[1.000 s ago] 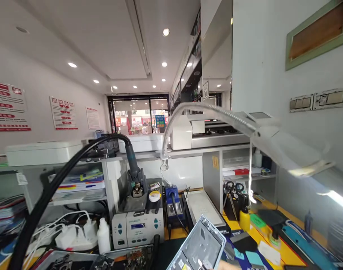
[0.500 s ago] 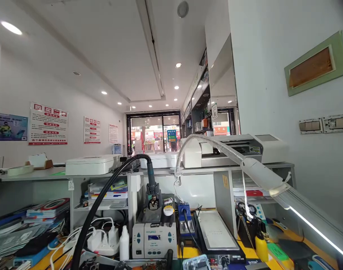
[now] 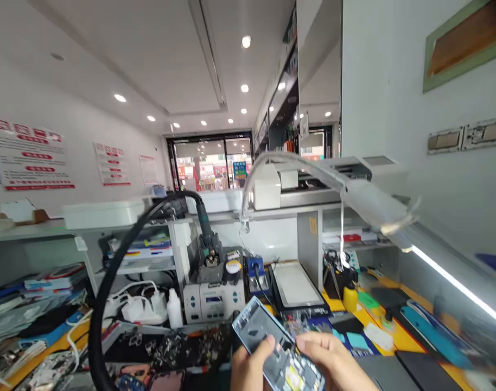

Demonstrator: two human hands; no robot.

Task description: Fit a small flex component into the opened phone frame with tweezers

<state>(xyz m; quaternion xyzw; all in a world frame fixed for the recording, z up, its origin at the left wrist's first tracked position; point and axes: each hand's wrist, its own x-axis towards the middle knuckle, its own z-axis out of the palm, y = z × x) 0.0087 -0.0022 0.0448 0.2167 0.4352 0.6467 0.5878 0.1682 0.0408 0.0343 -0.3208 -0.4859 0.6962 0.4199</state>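
An opened smartphone with a light blue frame is held up over the workbench, its inner parts and a yellow patch showing. Along its left edge is my left hand, closed around the phone, thumb over the inside. My right hand has its fingers pinched at the phone's right edge, touching it. Whether a small part sits between those fingertips is hidden.
Behind the phone stand a soldering station, a white bottle and a flat heating plate. A black hose arcs along the left. A lit lamp arm crosses the right. Loose phone parts lie at lower left.
The view has tipped downward and shifted right, showing more of the bench. Both hands and the opened phone have come into sight at the bottom.
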